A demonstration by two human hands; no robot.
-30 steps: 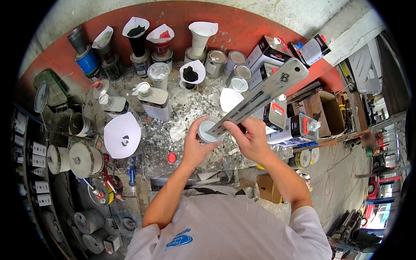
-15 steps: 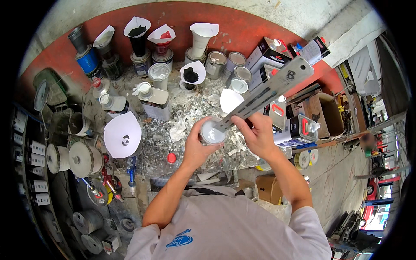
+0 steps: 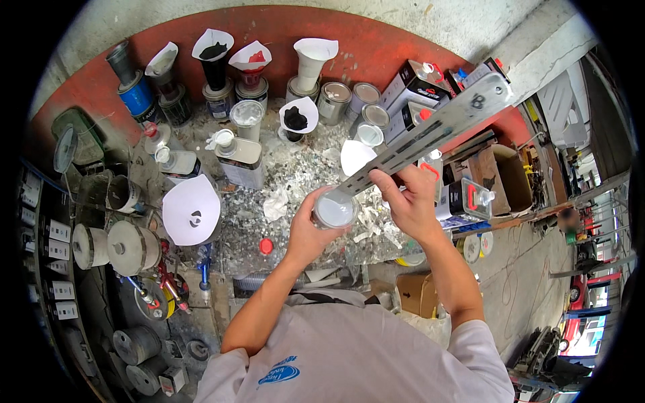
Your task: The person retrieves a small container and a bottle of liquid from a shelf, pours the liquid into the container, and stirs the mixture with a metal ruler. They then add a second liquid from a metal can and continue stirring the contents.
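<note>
My left hand (image 3: 310,228) is wrapped round a clear cup (image 3: 335,211) of pale grey liquid. My right hand (image 3: 408,201) grips a long, slotted metal stick (image 3: 445,119) that slants from the cup up to the right, its lower end at the cup's far rim; whether it dips into the liquid I cannot tell. A red cap (image 3: 265,246) lies on the paint-spattered bench (image 3: 289,248). Beyond the cup stand a white paper funnel (image 3: 356,156) and a funnel stained black (image 3: 296,117).
Cans with paper funnels (image 3: 254,60) line the red backboard (image 3: 376,37). Rectangular solvent tins stand at the right (image 3: 465,201) and centre-left (image 3: 238,163); another paper funnel (image 3: 191,209) is nearer left. Lidded pots (image 3: 133,248) and spray guns (image 3: 168,275) are at lower left, a cardboard box (image 3: 512,174) at right.
My right hand has moved up and to the right, lifting the metal stick's lower end toward the cup's far rim. My left hand and the cup have shifted slightly right.
</note>
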